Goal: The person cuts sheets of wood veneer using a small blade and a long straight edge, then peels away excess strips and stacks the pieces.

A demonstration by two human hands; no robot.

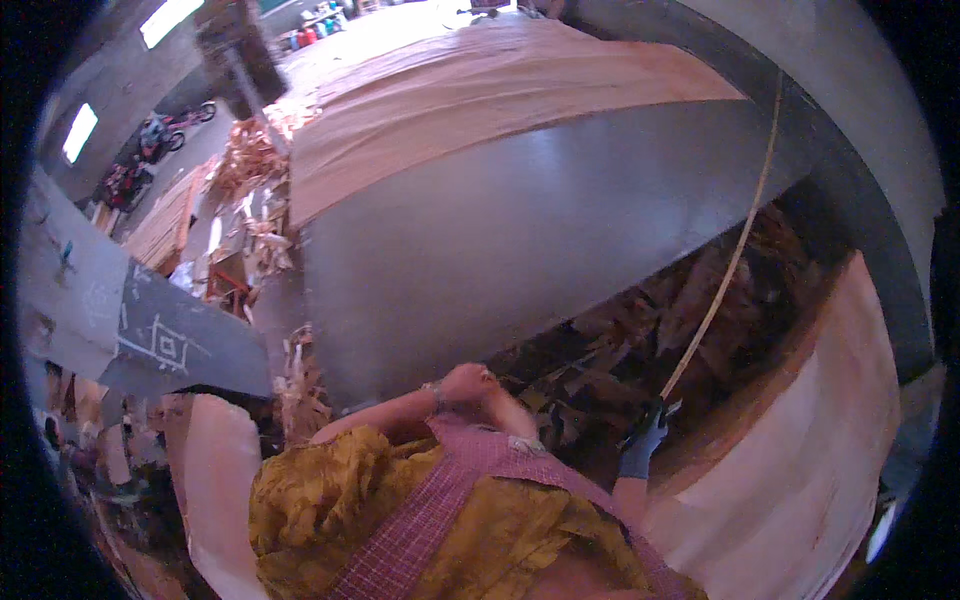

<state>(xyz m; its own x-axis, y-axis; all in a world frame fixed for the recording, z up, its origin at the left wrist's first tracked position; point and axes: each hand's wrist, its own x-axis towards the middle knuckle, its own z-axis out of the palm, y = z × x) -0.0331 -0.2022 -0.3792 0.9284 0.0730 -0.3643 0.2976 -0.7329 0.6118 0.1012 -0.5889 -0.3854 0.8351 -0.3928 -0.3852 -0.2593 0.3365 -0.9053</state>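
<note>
My right hand, in a dark and grey-blue glove, is closed round the lower end of a long thin stick. The stick rises away from me, slightly bent, over the right side of a grey smooth-topped table. My left hand is bare, with a band at the wrist. It is held near my chest at the table's near edge, its fingers curled; whether anything is in them is hidden. A wide pale-brown sheet of wood veneer covers the far part of the table, slightly wrinkled.
More veneer sheets lie at my right. Broken dark scraps fill the gap between them and the table. Left are veneer offcuts, a grey panel with chalk marks and a post. Motorbikes stand by the far wall.
</note>
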